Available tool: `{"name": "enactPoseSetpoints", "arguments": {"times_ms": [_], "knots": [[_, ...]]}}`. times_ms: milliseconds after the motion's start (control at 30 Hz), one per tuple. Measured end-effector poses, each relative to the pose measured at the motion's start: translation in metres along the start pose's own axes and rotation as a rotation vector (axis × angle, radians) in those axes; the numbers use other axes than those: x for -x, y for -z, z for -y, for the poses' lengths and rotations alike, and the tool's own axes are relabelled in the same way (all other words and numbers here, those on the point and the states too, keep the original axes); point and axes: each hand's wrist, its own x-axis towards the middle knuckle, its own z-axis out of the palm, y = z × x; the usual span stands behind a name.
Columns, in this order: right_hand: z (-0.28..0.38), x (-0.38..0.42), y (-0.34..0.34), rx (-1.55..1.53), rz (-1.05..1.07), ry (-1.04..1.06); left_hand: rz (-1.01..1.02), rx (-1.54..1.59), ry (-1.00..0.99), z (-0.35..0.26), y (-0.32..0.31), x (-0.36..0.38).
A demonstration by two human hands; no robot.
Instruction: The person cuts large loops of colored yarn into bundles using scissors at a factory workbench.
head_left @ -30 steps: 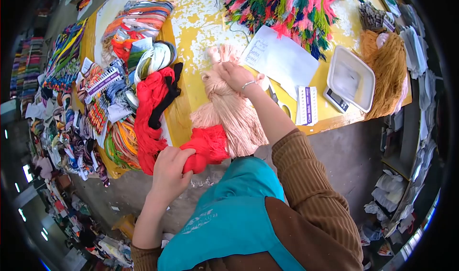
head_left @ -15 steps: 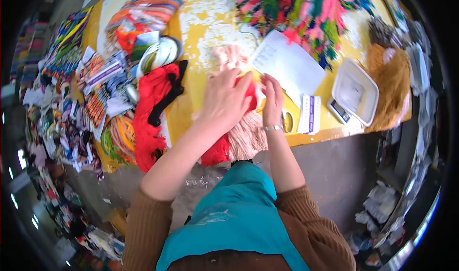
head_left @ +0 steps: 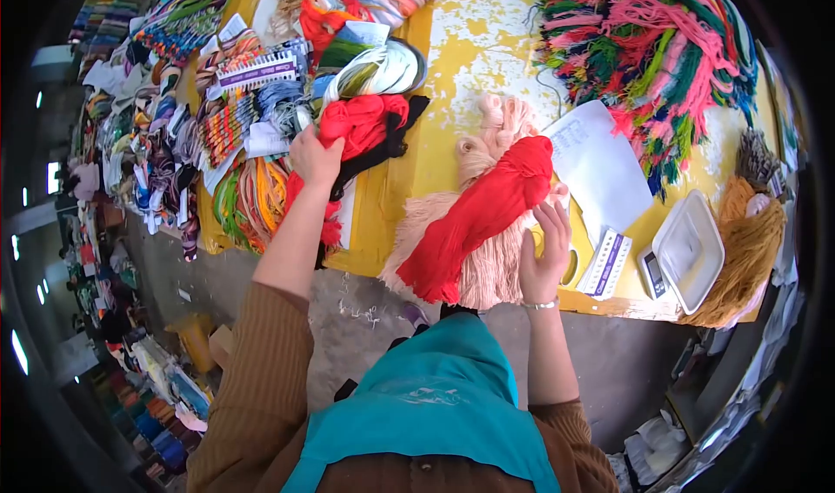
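My left hand (head_left: 315, 157) has its fingers closed on the edge of a red skein of thread (head_left: 361, 128) at the left of the table. A black skein (head_left: 402, 141) lies beside and partly under that one. In front of me another red skein (head_left: 487, 215) lies slantwise across pale peach skeins (head_left: 491, 271), whose looped ends point away from me. My right hand (head_left: 548, 254) rests at the right side of this pile, fingers stretched out and holding nothing, fingertips close to the red thread.
Right of the pile are a paper sheet (head_left: 600, 163), a printed card (head_left: 607, 263), yellow-handled scissors (head_left: 571, 269) and a white tray (head_left: 670, 276) on a scale (head_left: 652, 271). Multicoloured thread (head_left: 661, 49) lies at the back right, with more skeins (head_left: 252, 197) at the left. Ochre thread (head_left: 739, 258) hangs over the right edge.
My left hand has left the central pile and moved left to the other red skein. My right hand stays by the pile. The camera view has shifted.
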Motion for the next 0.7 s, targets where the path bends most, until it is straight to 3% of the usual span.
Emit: {"name": "enactPoseSetpoints", "arguments": {"times_ms": [33,100,133,200,267,333,400,467,533,600,667,700], "knots": [[0.003,0.005,0.005,-0.001,-0.005,-0.023,0.164,-0.070,-0.003,0.005,-0.004,-0.013],[0.005,0.015,0.011,-0.005,0.019,-0.039,0.234,-0.165,0.004,0.009,-0.018,-0.021],[0.006,0.020,0.013,0.000,0.019,-0.028,0.132,-0.191,-0.061,0.016,-0.028,-0.024],[0.008,0.027,0.016,0.011,0.039,-0.006,0.023,-0.014,-0.143,0.036,-0.036,-0.036],[0.013,0.026,0.016,-0.062,0.072,0.003,0.057,0.484,0.004,0.053,-0.026,-0.036],[0.036,0.016,0.007,-0.203,0.144,-0.036,0.128,0.945,0.230,0.056,0.018,-0.022],[0.049,-0.004,-0.022,-0.329,0.253,0.106,0.054,0.972,0.255,0.057,0.074,0.000],[0.066,-0.032,-0.063,-0.291,0.305,0.251,0.164,1.462,0.322,0.094,0.106,0.017],[0.073,-0.062,-0.119,-0.283,0.344,0.368,0.125,1.639,0.361,0.111,0.151,0.045],[0.079,-0.093,-0.183,-0.316,0.323,0.491,-0.041,1.588,0.404,0.099,0.205,0.082],[0.081,-0.118,-0.245,-0.115,0.280,0.665,-0.142,1.602,0.427,0.117,0.242,0.120],[0.085,-0.128,-0.265,0.058,0.393,0.666,-0.166,1.625,0.405,0.131,0.260,0.141]]}}
